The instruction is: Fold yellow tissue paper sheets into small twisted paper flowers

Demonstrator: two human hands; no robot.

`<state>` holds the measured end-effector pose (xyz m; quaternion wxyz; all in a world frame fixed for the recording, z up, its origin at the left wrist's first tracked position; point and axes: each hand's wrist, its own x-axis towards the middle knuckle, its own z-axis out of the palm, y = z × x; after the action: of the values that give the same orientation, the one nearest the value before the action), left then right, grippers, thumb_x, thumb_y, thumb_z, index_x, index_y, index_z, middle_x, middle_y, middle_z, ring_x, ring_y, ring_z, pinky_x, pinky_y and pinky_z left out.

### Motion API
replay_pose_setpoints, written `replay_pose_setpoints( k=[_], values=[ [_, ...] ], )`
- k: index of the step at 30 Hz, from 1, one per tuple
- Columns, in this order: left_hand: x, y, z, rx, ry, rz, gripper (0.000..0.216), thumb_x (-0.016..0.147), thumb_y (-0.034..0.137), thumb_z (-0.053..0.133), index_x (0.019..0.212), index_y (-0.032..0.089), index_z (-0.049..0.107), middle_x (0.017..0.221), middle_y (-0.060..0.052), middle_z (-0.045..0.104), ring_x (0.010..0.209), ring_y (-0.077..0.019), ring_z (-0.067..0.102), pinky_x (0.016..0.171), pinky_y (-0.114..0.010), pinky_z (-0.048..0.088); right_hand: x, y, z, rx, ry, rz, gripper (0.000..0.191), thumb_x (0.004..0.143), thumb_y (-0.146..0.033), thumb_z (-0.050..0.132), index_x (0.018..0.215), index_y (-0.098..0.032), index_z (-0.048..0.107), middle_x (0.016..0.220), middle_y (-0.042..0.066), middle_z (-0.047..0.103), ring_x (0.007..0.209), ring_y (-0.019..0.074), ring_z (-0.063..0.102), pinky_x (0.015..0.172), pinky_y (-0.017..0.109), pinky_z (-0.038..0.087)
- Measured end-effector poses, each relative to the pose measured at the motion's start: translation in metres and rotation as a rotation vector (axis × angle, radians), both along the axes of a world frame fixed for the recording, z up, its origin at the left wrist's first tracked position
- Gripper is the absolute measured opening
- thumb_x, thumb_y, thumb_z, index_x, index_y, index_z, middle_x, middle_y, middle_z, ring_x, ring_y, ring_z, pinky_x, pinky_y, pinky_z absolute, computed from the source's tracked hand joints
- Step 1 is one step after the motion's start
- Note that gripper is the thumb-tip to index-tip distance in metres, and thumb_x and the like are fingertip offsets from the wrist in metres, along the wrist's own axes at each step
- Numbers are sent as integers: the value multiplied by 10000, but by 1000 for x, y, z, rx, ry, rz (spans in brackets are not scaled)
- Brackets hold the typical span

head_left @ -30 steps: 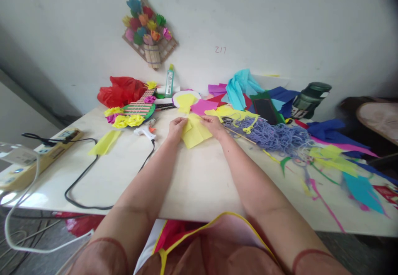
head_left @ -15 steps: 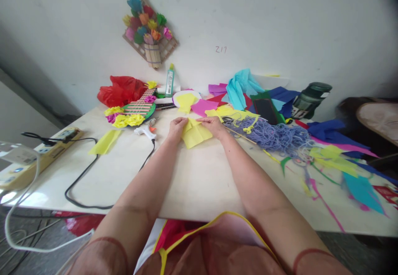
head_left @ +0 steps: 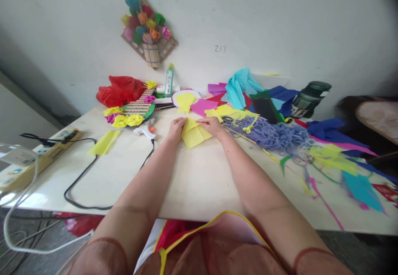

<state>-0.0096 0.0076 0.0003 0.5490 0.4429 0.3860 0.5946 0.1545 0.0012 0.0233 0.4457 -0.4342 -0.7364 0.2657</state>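
A yellow sheet of tissue paper (head_left: 194, 135) lies on the pale table (head_left: 199, 179) in front of me. My left hand (head_left: 175, 127) pinches its upper left edge, fingers closed on the paper. My right hand (head_left: 212, 125) grips the upper right edge, fingers curled over it. The two hands are close together with the paper's top edge bunched between them. A white glue gun (head_left: 144, 131) with a black cord lies just left of my left hand.
A tangle of purple yarn (head_left: 273, 134) lies right of my hands, with coloured paper scraps (head_left: 342, 163) beyond it. At the back stand a glue bottle (head_left: 168, 80), a red bag (head_left: 120, 89) and a dark green jar (head_left: 309, 99). A power strip (head_left: 40, 153) lies at the far left.
My hands have drawn slightly closer together along the paper's top edge, gathering it. Everything else stays put.
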Motion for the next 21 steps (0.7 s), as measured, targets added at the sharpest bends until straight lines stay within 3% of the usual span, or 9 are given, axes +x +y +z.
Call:
replay_pose_setpoints(
  k=[6, 13, 21],
  values=[
    [0, -2, 0, 0, 37, -37, 325, 587, 441, 663, 626, 145, 534, 485, 19, 527, 433, -101, 489, 429, -218, 375, 0, 0, 0, 18, -36, 9, 265, 689, -95, 489, 825, -161, 707, 882, 57, 691, 830, 170, 636, 780, 277, 475],
    [0, -4, 1, -7, 58, -27, 326, 527, 395, 716, 652, 145, 548, 507, 21, 556, 449, -102, 507, 453, -219, 396, 2, -5, 6, -13, -28, 51, 244, 692, -124, 484, 779, -149, 711, 868, 65, 692, 875, 189, 621, 816, 296, 446],
    [0, -3, 0, 24, 84, -33, 332, 556, 420, 699, 677, 146, 555, 536, 17, 562, 455, -98, 507, 457, -219, 394, -2, -8, 9, -172, 129, 12, 189, 687, -253, 557, 747, -120, 677, 727, 46, 669, 728, 164, 603, 707, 290, 451]
  ],
)
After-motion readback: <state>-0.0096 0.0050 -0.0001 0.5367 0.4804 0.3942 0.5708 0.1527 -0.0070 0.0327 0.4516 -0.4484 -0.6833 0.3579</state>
